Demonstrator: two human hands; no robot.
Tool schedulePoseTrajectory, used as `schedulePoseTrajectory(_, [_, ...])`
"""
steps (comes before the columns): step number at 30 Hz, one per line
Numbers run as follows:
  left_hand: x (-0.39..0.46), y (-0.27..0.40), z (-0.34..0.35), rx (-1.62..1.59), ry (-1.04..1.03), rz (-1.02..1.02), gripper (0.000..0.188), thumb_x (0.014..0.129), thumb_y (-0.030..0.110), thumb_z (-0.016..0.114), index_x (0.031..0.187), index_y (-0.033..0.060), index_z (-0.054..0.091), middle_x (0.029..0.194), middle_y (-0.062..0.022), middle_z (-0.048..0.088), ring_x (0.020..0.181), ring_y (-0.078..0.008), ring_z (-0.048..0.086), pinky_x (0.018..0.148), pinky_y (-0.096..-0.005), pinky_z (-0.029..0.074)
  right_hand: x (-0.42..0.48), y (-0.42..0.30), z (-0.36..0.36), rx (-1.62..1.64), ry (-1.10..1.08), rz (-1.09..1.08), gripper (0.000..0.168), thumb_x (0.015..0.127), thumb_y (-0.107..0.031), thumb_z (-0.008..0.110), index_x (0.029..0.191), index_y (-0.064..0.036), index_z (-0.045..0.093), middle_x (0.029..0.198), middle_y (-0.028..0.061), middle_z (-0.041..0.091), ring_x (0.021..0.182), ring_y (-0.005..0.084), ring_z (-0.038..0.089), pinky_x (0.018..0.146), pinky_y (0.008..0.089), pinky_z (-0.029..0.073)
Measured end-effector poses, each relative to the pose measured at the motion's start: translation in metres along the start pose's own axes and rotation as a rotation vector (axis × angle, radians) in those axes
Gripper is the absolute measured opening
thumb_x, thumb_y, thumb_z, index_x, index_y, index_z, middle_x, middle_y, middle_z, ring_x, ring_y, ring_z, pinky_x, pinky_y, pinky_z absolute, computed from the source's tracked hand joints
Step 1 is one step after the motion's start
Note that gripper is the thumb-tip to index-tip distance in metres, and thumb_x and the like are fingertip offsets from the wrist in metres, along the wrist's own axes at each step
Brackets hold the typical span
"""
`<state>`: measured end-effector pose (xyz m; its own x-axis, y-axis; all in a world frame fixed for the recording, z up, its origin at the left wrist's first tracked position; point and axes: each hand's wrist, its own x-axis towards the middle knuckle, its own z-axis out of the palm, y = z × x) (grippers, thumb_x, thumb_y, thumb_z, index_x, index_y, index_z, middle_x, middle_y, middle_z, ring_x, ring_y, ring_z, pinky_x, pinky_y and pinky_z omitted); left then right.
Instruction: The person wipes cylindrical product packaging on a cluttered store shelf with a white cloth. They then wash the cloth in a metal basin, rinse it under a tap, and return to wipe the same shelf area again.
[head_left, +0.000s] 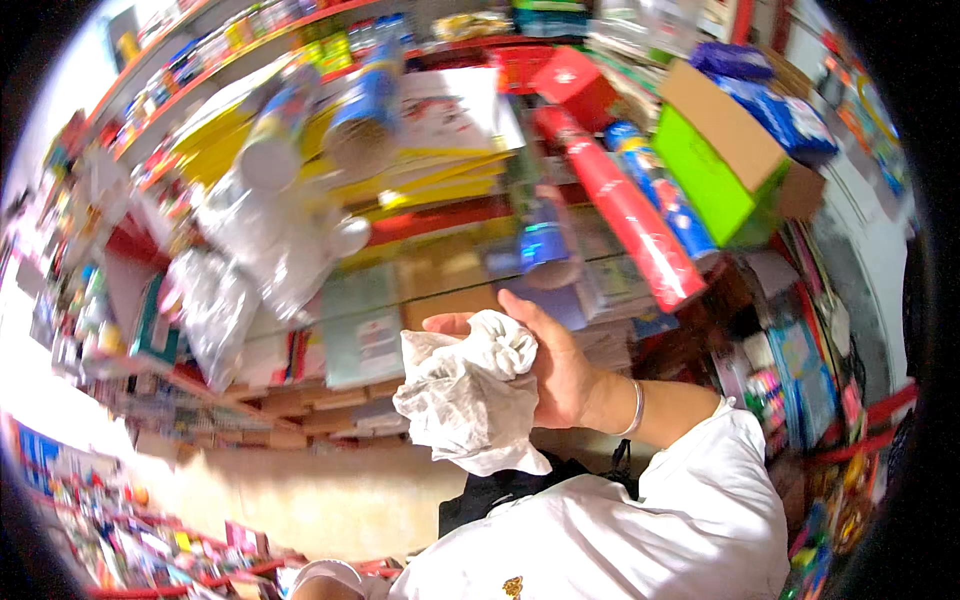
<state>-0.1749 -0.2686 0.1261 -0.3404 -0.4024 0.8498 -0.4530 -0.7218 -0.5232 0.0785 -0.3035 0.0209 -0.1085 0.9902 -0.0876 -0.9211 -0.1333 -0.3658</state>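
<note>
A crumpled white cloth (472, 397) with greyish smudges is bunched in my right hand (562, 367). My thumb lies along its upper right side, while a fingertip shows beyond its top edge and the other fingers are mostly hidden. A bangle circles the right wrist. The cloth is held up in front of my white shirt, apart from the shelving beyond it. Beyond the hand are stacked folders or flat packets (364, 330) and a blue shiny roll (547, 247). My left hand is out of view; only a sleeve and a bit of that arm show at the bottom edge.
Across the shelf lie a long red tube (630, 210), blue tubes (667, 202) and a green open-flapped carton (705, 165). Clear plastic bags (262, 240) hang over the front at left. Packed goods shelves (150, 547) stand at lower left, beside pale floor (315, 495).
</note>
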Motion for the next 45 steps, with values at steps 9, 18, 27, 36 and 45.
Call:
schedulePoseTrajectory(9, [0.021, 0.055, -0.076, 0.720, -0.327, 0.000, 0.028, 0.085, 0.027, 0.053, 0.059, 0.0191, 0.047, 0.049, 0.0106, 0.035, 0.045, -0.0047, 0.033, 0.050, -0.0202, 0.026, 0.129, 0.115, 0.014, -0.124, -0.180, 0.450, 0.059, 0.088, -0.044, 0.054, 0.132, -0.007, 0.042, 0.124, 0.0106, 0.054, 0.115, 0.0233, 0.053, 0.101, 0.0402, 0.040])
schedulePoseTrajectory(18, [0.031, 0.094, -0.213, 0.800, -0.406, 0.058, 0.031, 0.083, 0.024, 0.059, 0.058, 0.0183, 0.042, 0.050, 0.0106, 0.030, 0.046, -0.0053, 0.027, 0.052, -0.0209, 0.026, 0.267, 0.294, 0.067, -0.247, -0.284, 0.798, 0.060, 0.085, -0.039, 0.056, 0.132, -0.005, 0.043, 0.123, 0.0121, 0.054, 0.114, 0.0246, 0.053, 0.102, 0.0401, 0.039])
schedulePoseTrajectory(27, [0.067, 0.106, -0.421, 1.168, -0.499, 0.215, 0.031, 0.085, 0.029, 0.058, 0.059, 0.0198, 0.044, 0.051, 0.0125, 0.033, 0.046, -0.0040, 0.028, 0.051, -0.0203, 0.025, 0.412, 0.479, 0.166, -0.255, -0.394, 0.903, 0.049, 0.088, -0.037, 0.055, 0.127, -0.007, 0.049, 0.120, 0.0106, 0.055, 0.108, 0.0221, 0.056, 0.097, 0.0362, 0.044])
schedulePoseTrajectory(36, [0.031, 0.060, -0.615, 1.144, -0.517, 0.222, 0.030, 0.087, 0.029, 0.057, 0.061, 0.0194, 0.045, 0.050, 0.0125, 0.036, 0.046, -0.0032, 0.031, 0.050, -0.0203, 0.025, 0.585, 0.632, 0.212, -0.378, -0.486, 0.977, 0.039, 0.088, -0.037, 0.056, 0.116, -0.010, 0.054, 0.100, 0.0042, 0.061, 0.091, 0.0135, 0.057, 0.082, 0.0300, 0.047])
schedulePoseTrajectory(45, [0.036, -0.007, -0.806, 1.044, -0.647, 0.157, 0.027, 0.085, 0.025, 0.059, 0.063, 0.0165, 0.046, 0.050, 0.0106, 0.034, 0.044, -0.0036, 0.032, 0.045, -0.0193, 0.022, 0.757, 0.808, 0.311, -0.441, -0.652, 1.095, 0.049, 0.087, -0.037, 0.059, 0.125, -0.009, 0.050, 0.112, 0.0054, 0.056, 0.102, 0.0156, 0.053, 0.091, 0.0321, 0.043])
